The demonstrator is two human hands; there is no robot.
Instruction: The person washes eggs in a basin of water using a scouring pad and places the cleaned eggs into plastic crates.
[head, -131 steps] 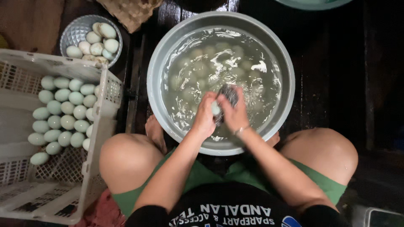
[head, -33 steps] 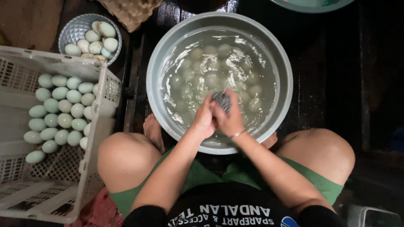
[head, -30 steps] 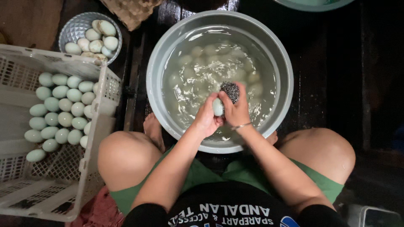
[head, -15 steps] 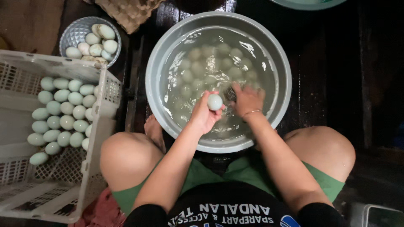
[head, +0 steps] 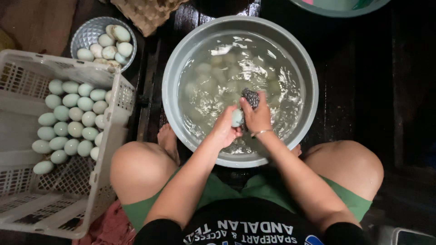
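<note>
A large grey basin (head: 175,68) of cloudy water stands in front of my knees, with several pale eggs sunk in it. My left hand (head: 225,130) grips a pale green egg (head: 237,118) just above the water. My right hand (head: 258,115) holds a dark scouring pad (head: 250,96) pressed against that egg. A thin bracelet sits on my right wrist.
A white plastic crate (head: 106,149) at the left holds several pale green eggs in rows. A small blue bowl (head: 86,34) of eggs stands behind it, beside a cardboard egg tray (head: 145,13). Part of a teal tub (head: 340,5) shows at the top right. Dark wet floor surrounds the basin.
Half a second ago my hands were apart, the left holding the egg up alone. Now my right hand has come back with the scouring pad against the egg.
</note>
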